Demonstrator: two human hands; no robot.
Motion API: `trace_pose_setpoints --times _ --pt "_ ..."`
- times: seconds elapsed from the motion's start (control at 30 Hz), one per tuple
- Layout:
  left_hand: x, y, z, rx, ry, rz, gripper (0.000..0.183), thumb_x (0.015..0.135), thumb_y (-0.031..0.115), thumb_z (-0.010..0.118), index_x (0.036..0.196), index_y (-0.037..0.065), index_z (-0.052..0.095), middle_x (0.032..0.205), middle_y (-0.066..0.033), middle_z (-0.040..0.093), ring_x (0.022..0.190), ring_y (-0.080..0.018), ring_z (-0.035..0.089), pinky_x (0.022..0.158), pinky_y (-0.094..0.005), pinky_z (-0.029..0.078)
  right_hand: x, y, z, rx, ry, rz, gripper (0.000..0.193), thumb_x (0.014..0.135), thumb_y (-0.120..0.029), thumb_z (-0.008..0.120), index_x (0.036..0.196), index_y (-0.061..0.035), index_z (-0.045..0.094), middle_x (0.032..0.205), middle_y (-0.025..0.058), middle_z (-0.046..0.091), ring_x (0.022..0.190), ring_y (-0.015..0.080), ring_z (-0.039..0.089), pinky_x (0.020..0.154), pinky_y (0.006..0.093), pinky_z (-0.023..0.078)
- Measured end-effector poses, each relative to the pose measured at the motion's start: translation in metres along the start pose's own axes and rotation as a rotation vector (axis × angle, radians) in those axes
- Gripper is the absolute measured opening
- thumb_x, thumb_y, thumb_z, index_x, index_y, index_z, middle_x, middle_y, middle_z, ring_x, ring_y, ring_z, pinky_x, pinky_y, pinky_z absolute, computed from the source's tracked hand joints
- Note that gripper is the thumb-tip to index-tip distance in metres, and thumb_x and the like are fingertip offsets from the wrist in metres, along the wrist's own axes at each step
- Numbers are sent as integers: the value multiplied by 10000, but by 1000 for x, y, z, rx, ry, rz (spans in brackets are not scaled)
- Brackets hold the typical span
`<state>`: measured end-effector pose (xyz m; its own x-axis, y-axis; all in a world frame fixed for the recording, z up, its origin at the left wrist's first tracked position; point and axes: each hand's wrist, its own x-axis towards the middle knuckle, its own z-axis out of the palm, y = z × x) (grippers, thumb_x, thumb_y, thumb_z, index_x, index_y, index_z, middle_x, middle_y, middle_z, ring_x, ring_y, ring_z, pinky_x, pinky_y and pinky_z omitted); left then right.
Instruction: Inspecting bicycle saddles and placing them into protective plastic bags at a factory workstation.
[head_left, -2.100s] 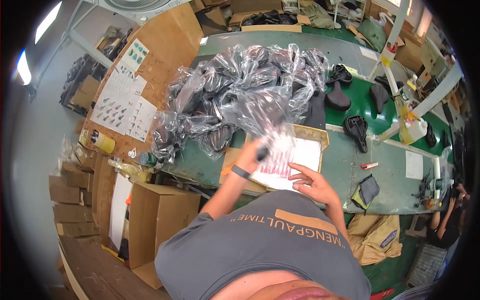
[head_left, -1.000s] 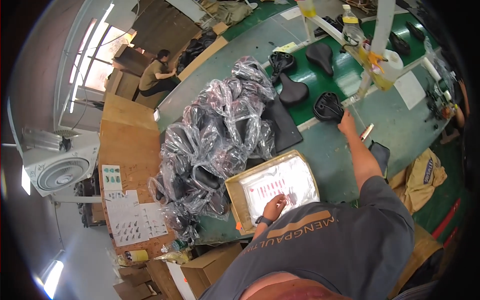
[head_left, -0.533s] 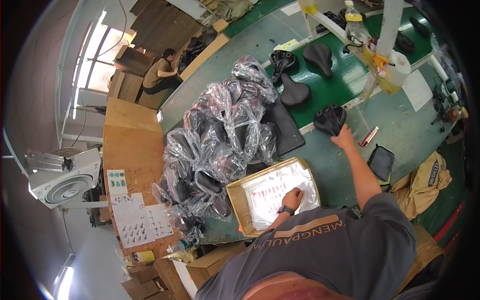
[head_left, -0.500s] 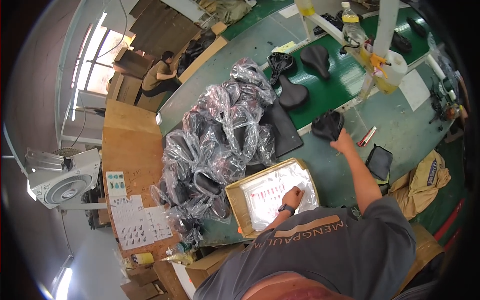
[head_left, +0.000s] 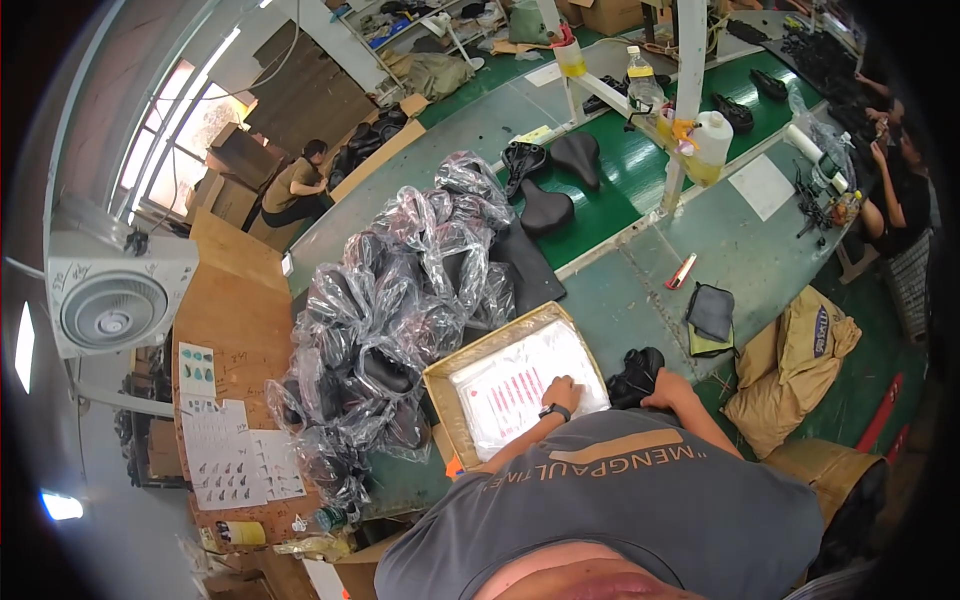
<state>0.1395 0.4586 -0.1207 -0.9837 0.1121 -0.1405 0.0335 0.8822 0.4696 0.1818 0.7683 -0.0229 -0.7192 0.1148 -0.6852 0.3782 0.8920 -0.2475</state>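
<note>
My right hand [head_left: 668, 389] grips a black bicycle saddle [head_left: 633, 378], close to my body and just right of a cardboard box [head_left: 437, 398]. Inside that box lies a stack of clear plastic bags [head_left: 500, 385] with red print. My left hand [head_left: 563, 393], with a dark watch on the wrist, rests on the right part of the stack. Its fingers are curled in against the top bag. Left of the box is a big heap of saddles wrapped in clear plastic [head_left: 400, 290]. Unwrapped saddles [head_left: 547, 208] lie on the green strip beyond.
A red cutter knife [head_left: 681, 271] and a dark pouch [head_left: 710, 313] lie on the bench to the right. A post [head_left: 688, 90] with bottles rises from the bench. A fan [head_left: 115, 305] stands at far left. Co-workers [head_left: 297, 185] are at the back left and far right.
My right hand has drawn the saddle nearer, from the middle of the bench to beside the box. My left hand stays on the bags. The view has shifted.
</note>
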Motion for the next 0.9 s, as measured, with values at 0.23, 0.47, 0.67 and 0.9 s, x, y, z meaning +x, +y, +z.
trace_pose_setpoints --times 0.23,0.47,0.67,0.9 --pt "-17 -40 -7 -635 77 -127 265 1002 142 598 1154 -11 753 1034 -189 786 940 -308 758 841 -395 586 35 56 46 1282 -706 189 456 929 -231 805 1250 48 642 1080 199 759 852 264 748 773 350 644" --pt "-68 -64 -120 -1130 88 -457 263 1003 219 728 1145 0 758 1010 -71 777 833 -134 713 706 -271 579 -23 24 47 1412 -409 -45 378 934 -79 736 1270 24 596 1051 200 740 806 286 734 673 408 643" --pt "-110 -64 -170 -961 147 -393 318 1048 291 689 1179 10 760 1065 -48 766 959 -128 708 842 -313 587 -105 -84 -47 1511 -474 -428 549 908 -23 723 1405 -34 490 1235 173 711 829 249 718 659 397 631" --pt "-125 -30 -201 -1288 117 -362 167 966 114 784 1080 31 695 991 -51 757 835 -127 712 717 -266 547 -142 -147 -49 1579 -766 -661 618 916 -32 723 1470 -26 448 1289 197 672 913 267 725 729 392 632"
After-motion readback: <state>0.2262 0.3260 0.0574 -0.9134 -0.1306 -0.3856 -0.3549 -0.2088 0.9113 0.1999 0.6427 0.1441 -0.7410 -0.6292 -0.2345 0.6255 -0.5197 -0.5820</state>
